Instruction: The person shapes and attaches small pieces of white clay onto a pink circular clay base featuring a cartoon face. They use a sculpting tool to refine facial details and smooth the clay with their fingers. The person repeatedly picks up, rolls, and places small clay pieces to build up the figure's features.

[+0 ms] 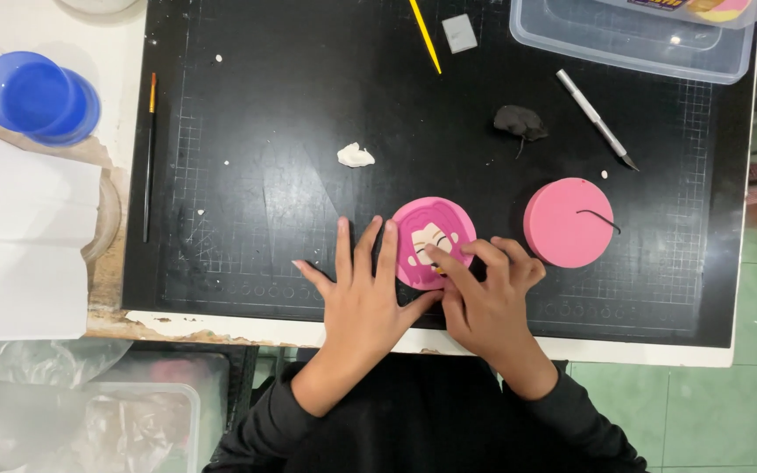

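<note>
Overhead view: left hand (363,293) lies flat, fingers spread, steadying a pink clay disc (434,240) on the black cutting mat (265,131). Right hand (484,298), fingers curled, presses a fingertip onto the disc's small face. Judged step: smoothing detail; next touch needs light pressure

On the cutting mat (247,158), the decorated disc (435,236) lies left of the plain disc (562,223), knife (596,118) behind.
</note>
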